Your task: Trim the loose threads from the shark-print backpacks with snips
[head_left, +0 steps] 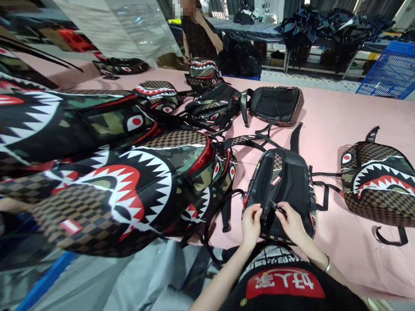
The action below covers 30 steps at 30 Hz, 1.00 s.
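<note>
A backpack (pixel 290 172) lies on the pink table in front of me, its black padded back panel facing up. A camouflage and checkered strap piece with a red-and-white label crosses its upper part. My left hand (pixel 252 222) is pinched closed over the lower left of the panel; what its fingers hold is too small to make out. Just right of it, my right hand (pixel 291 221) is closed on a small dark object with a narrow end (pixel 278 208), which points toward the left hand. Its exact kind is unclear.
Large shark-mouth backpacks (pixel 145 185) crowd the left side. Another shark-mouth backpack (pixel 379 181) lies at the right, and a black-panelled backpack (pixel 275 103) beyond mine. Loose straps spread over the pink table (pixel 327 116). A person (pixel 201 36) stands behind it; a blue crate (pixel 389 71) is far right.
</note>
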Available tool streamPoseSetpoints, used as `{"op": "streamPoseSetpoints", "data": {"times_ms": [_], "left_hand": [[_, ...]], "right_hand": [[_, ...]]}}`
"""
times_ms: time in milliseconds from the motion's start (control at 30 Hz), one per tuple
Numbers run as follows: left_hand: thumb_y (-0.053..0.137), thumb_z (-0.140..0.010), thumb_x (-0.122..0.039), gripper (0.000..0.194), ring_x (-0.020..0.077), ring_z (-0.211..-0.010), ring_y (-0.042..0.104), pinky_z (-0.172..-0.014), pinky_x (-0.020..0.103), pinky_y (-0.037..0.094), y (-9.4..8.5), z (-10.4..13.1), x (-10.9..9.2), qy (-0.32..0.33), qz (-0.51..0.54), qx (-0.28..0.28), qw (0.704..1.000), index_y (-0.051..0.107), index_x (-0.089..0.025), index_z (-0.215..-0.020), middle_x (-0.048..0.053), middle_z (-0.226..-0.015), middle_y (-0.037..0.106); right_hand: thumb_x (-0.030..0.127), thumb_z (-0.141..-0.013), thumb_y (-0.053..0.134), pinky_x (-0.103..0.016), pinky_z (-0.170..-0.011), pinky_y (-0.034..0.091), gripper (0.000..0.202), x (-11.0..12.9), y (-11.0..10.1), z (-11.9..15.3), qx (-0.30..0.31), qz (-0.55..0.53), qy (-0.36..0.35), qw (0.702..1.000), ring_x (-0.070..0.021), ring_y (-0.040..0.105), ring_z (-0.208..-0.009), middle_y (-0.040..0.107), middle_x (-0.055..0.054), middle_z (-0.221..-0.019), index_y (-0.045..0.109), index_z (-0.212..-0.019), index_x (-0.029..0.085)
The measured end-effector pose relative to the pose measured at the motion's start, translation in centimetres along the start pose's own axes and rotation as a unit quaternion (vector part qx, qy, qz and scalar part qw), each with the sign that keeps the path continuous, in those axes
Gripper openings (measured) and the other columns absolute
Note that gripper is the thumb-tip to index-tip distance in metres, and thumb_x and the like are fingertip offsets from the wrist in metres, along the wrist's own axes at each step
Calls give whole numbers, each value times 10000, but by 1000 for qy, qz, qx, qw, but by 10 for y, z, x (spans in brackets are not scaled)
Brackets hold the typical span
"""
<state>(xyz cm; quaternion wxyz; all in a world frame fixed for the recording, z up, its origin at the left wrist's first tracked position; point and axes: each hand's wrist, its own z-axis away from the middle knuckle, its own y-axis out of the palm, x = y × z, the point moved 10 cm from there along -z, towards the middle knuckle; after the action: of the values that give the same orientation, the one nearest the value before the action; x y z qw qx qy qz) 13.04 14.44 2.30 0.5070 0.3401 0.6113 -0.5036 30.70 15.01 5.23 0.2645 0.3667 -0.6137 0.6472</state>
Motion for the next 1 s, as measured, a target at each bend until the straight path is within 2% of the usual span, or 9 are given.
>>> {"op": "streamPoseSetpoints", "data": {"times_ms": [67, 200, 300, 400, 533, 667, 800, 867, 1000], "left_hand": [[485, -791, -324, 161, 198, -927, 568, -891, 360, 418, -3, -1, 1, 2, 8, -18, 1000, 541, -181, -741, 77, -931, 614], [466, -806, -336, 177, 198, -892, 574, -866, 371, 435, -6, -1, 1, 0, 18, -38, 999, 541, -178, -781, 82, -906, 613], [460, -813, -336, 177, 200, -917, 569, -876, 369, 429, -7, 0, -2, 9, 16, -44, 999, 536, -180, -781, 82, -931, 610], [466, -812, -321, 159, 201, -930, 550, -894, 374, 411, -7, 0, -6, 25, 4, -50, 998, 522, -185, -752, 78, -939, 591], [465, -808, -291, 135, 206, -953, 519, -906, 384, 392, -6, 1, -13, 51, -15, -53, 997, 514, -190, -735, 75, -930, 556], [469, -807, -270, 127, 210, -971, 497, -906, 379, 386, -6, 2, -21, 73, -32, -46, 996, 522, -189, -726, 76, -920, 531], [471, -802, -270, 139, 208, -953, 497, -898, 364, 388, -4, 3, -28, 81, -36, -35, 995, 528, -189, -704, 70, -882, 520], [465, -805, -281, 145, 203, -939, 503, -897, 361, 388, -3, 2, -26, 75, -29, -34, 996, 519, -190, -706, 67, -881, 525], [448, -823, -327, 164, 191, -890, 540, -865, 351, 417, -2, -2, -14, 34, -2, -29, 999, 508, -188, -761, 63, -887, 568]], "right_hand": [[278, -858, 476, -271, -753, 458, 176, 9, 1, -2, 16, 11, -25, 999, -163, 590, -822, 613, -35, -925, 536, -1008, 208], [202, -863, 483, -255, -731, 444, 117, 27, 0, -7, 32, 89, -62, 994, -158, 580, -813, 613, -31, -881, 565, -946, 202], [197, -880, 465, -266, -724, 427, 113, 36, -1, -12, 50, 177, -65, 981, -172, 572, -820, 611, -39, -878, 568, -925, 194], [198, -870, 491, -261, -715, 416, 107, 43, 4, -16, 96, 234, -70, 965, -170, 567, -812, 605, -41, -883, 565, -948, 195], [195, -857, 519, -264, -710, 404, 87, 49, 11, -18, 143, 275, -83, 947, -171, 561, -821, 597, -45, -879, 559, -934, 194], [179, -852, 517, -266, -690, 393, 74, 52, 13, -19, 142, 291, -75, 943, -174, 558, -812, 596, -48, -868, 545, -920, 188], [160, -845, 513, -264, -691, 389, 55, 51, 12, -16, 130, 277, -75, 949, -168, 554, -787, 602, -41, -843, 544, -883, 186], [155, -842, 508, -260, -703, 391, 57, 46, 10, -16, 118, 238, -71, 961, -162, 555, -793, 606, -34, -841, 548, -867, 188], [210, -851, 481, -248, -725, 411, 86, 17, -11, -18, 31, 47, -12, 998, -144, 565, -805, 612, -16, -864, 546, -902, 189]]}}
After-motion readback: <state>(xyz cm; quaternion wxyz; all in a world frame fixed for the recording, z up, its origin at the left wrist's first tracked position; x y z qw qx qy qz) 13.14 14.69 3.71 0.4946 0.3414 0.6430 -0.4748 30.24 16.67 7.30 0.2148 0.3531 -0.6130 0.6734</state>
